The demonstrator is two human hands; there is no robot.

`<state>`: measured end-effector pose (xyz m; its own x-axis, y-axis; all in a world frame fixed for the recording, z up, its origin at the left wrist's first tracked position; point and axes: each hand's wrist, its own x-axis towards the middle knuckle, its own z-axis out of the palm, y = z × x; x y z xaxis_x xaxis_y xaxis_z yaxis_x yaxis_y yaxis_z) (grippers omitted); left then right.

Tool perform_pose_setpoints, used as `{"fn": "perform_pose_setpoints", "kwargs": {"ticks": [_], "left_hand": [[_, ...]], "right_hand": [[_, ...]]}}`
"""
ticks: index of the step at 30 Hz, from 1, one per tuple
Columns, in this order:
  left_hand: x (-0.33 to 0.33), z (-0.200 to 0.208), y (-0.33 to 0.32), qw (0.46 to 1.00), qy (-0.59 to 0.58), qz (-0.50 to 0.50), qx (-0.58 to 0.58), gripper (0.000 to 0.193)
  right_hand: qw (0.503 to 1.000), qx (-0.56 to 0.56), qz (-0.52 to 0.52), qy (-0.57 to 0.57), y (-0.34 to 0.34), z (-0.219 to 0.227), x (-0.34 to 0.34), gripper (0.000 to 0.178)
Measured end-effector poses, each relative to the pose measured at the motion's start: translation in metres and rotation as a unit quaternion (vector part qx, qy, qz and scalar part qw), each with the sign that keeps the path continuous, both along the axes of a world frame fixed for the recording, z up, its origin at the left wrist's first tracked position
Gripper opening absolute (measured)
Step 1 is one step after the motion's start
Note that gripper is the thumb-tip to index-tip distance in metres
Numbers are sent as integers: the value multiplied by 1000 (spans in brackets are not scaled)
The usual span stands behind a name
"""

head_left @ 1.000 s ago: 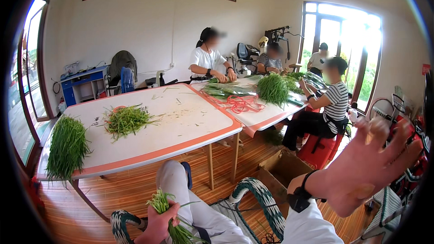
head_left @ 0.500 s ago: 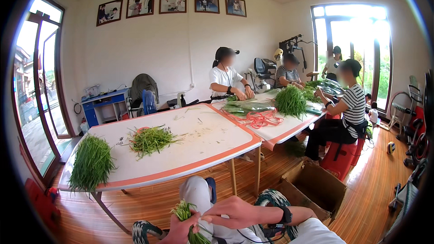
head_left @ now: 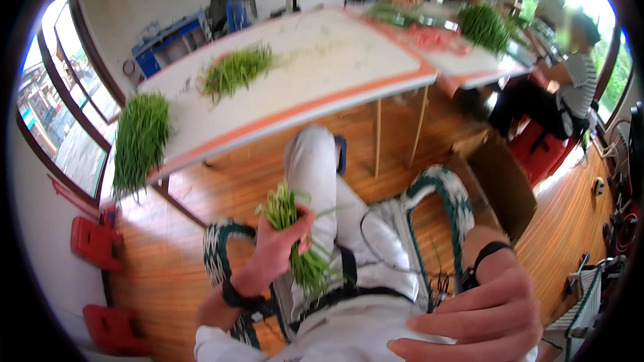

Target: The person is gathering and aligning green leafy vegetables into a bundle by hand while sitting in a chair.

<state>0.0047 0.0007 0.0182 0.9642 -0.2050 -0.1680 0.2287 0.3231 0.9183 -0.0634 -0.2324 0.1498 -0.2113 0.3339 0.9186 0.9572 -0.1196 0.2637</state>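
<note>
My left hand [head_left: 274,251] is wrapped round a small bunch of green chives [head_left: 312,275] above my lap. The bunch's pale cut ends stick out above the fist, and its leaves hang down below it. My right hand [head_left: 483,315], apart from the bunch, is at the lower right close to my body. Its fingers are stretched out, somewhat blurred, and nothing shows in them. On the white table [head_left: 329,53] in front of me, a thick pile of chives [head_left: 142,137] overhangs the left end. A looser heap of chives [head_left: 236,72] lies farther back.
An open cardboard box [head_left: 500,177] stands on the floor to the right. Red stools [head_left: 97,245] are at the left. A second table holds red ribbon [head_left: 433,40] and another chive pile [head_left: 484,27], with several people around it. Woven armrests [head_left: 439,188] flank my seat.
My right hand has left the bunch and moved back to the lower right, its fingers now extended. The left hand keeps its hold. The view has tilted down toward my lap.
</note>
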Motion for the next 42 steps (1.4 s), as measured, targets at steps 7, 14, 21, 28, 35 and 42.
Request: {"fn": "perform_pose_setpoints", "kwargs": {"ticks": [7, 14, 21, 28, 35, 42], "left_hand": [[-9, -5, 17, 999, -17, 35, -35, 9], [-6, -3, 15, 999, -35, 10, 17, 13], [-9, -1, 12, 999, -27, 7, 15, 11], [-10, 4, 16, 999, -10, -14, -42, 8], [-10, 8, 20, 998, -17, -9, -62, 10], [3, 4, 20, 998, -5, -45, -53, 11]], "right_hand": [[967, -67, -115, 218, -10, -19, -18, 18], [976, -108, -9, 187, -48, -16, -12, 20], [960, -207, 123, 141, -91, -3, -13, 25], [840, -485, 185, 159, -76, 14, 36, 22], [847, -203, 2, 491, 9, -70, 114, 30], [742, -194, 137, 627, 33, -158, 114, 31]]}}
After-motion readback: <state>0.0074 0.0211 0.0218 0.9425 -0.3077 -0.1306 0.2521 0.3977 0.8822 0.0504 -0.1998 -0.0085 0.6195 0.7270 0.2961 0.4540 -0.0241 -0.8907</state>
